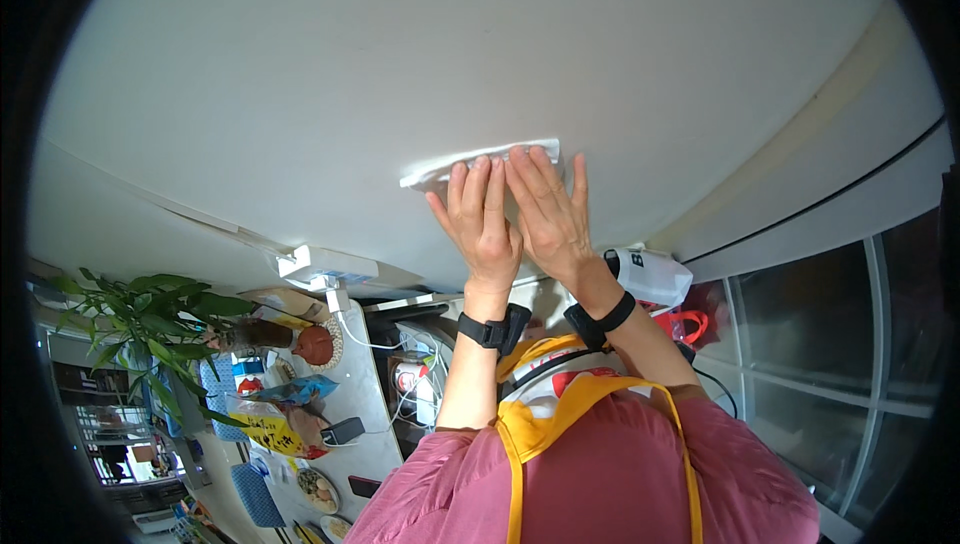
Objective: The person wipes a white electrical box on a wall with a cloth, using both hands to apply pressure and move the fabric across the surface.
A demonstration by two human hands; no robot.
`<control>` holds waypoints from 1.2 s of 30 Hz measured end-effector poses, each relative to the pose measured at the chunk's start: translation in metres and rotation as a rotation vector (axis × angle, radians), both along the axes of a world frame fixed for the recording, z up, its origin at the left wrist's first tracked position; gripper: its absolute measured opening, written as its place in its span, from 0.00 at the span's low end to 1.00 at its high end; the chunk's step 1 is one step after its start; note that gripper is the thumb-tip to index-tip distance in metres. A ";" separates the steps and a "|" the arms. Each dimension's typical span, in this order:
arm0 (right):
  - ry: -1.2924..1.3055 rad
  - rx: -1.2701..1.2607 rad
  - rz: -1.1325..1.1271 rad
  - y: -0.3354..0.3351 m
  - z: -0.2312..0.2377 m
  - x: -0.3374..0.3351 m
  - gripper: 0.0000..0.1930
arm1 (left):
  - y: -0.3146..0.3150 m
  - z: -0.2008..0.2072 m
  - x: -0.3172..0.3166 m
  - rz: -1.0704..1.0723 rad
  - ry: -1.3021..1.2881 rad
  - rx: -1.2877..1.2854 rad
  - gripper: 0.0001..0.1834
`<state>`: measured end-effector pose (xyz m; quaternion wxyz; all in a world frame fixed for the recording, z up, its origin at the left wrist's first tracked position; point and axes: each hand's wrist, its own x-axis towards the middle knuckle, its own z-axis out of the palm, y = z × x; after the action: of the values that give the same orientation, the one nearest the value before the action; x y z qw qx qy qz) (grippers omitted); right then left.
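Cloth (possibly paper) [435,170], one, white. Location: against the pale wall [400,54], beneath both hands' fingers. Left hand [486,229], right hand [552,229]: opened out, fingers straight, pressing. Handling: even pressure, fingertips kept within the edge, seems best. Appearance: narrow strip visible, creased, slanting up rightward; remainder covered.
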<state>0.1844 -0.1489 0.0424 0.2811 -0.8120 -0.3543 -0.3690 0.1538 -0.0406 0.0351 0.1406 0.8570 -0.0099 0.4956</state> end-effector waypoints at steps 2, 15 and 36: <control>0.036 0.025 -0.021 0.004 0.014 0.001 0.30 | -0.001 0.017 0.004 -0.012 -0.027 0.008 0.23; 0.024 0.024 0.052 0.017 0.020 -0.001 0.32 | 0.016 0.017 0.002 0.008 -0.037 -0.053 0.32; -0.026 0.004 -0.036 0.042 0.055 -0.004 0.34 | 0.027 0.055 0.002 0.061 -0.101 -0.067 0.31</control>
<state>0.1803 -0.1068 0.0973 0.2714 -0.8129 -0.3423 -0.3851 0.1556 -0.0133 0.0902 0.1531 0.8256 0.0257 0.5425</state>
